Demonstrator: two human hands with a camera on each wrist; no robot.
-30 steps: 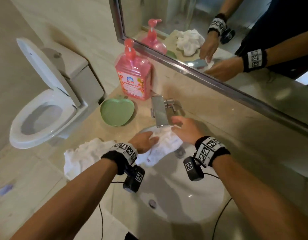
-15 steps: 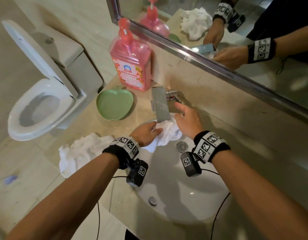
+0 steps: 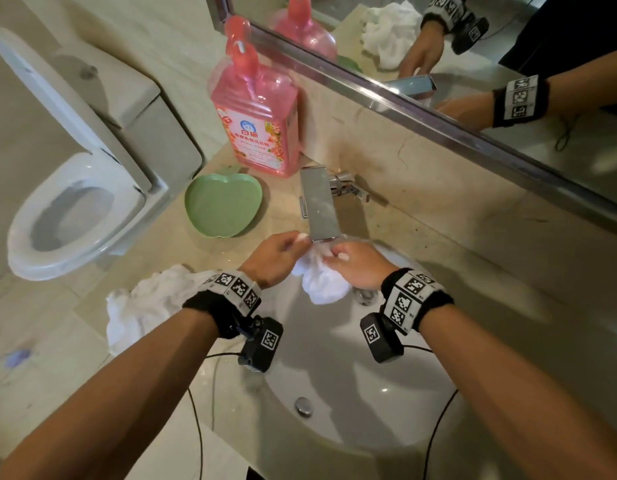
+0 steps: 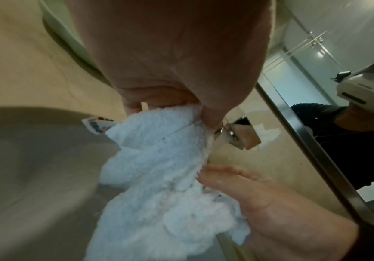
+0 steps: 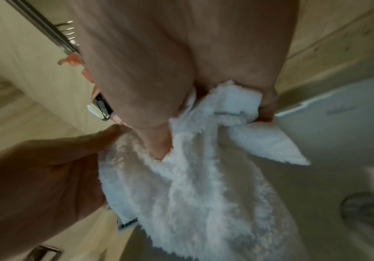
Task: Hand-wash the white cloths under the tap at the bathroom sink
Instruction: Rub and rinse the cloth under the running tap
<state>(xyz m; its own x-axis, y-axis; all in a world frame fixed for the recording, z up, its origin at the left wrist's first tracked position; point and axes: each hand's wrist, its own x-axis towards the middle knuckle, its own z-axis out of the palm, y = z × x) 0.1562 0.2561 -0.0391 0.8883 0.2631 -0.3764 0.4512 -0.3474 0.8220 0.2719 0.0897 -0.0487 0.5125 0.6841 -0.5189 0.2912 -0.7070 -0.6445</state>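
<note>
A white fluffy cloth [image 3: 322, 277] hangs bunched between both hands just under the flat chrome tap spout [image 3: 319, 206], over the white sink basin [image 3: 352, 403]. My left hand [image 3: 283, 252] pinches its top edge from the left. My right hand [image 3: 352, 261] grips the cloth from the right. The left wrist view shows the cloth [image 4: 159, 176] with a small label, pinched by my left hand [image 4: 170, 106]. In the right wrist view my right hand [image 5: 203, 106] is curled round the cloth [image 5: 192, 185]. A second white cloth [image 3: 151, 303] lies crumpled on the counter, left of the basin.
A pink soap pump bottle [image 3: 257, 112] stands at the wall behind a green apple-shaped dish [image 3: 222, 206]. The mirror [image 3: 473, 64] runs along the back. A toilet [image 3: 75, 202] with raised lid stands on the left. The drain [image 3: 364, 296] sits below the cloth.
The right hand came off the tap area and took hold of the cloth. Both hands lifted and bunched the cloth up under the spout.
</note>
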